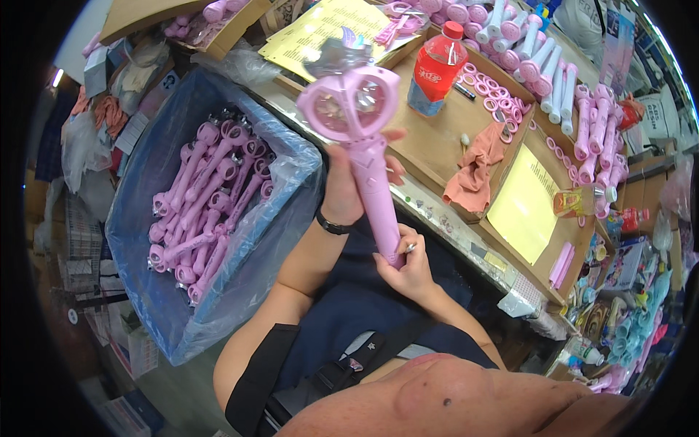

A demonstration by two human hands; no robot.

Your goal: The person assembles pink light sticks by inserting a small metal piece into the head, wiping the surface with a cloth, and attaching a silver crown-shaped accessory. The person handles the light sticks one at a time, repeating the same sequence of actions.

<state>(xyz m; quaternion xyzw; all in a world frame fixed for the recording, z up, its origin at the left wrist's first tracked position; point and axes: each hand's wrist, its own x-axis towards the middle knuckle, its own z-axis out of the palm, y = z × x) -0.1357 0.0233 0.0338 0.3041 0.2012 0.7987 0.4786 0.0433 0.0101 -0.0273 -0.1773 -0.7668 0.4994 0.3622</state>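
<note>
A pink toy wand (376, 197) stands tilted in front of me, with a round head of clear windows at its top. My left hand (341, 186) is closed round the upper handle, just below the head, its fingers partly behind it. Lower down, my right hand (413, 273) grips the bottom end of the same handle between thumb and fingers. A small shiny spot shows at the right fingers; I cannot tell what it is. Behind the wand's head is a clear, blurred thing with a bluish tip (349, 36).
On my left stands a blue plastic-lined bin (131, 211) holding several pink wands (211, 189). The workbench carries a red-capped bottle (429, 80), pink rings (502, 95), an orange cloth (475, 175) and yellow sheets (520, 211). White and pink handles (542, 65) lie farther back.
</note>
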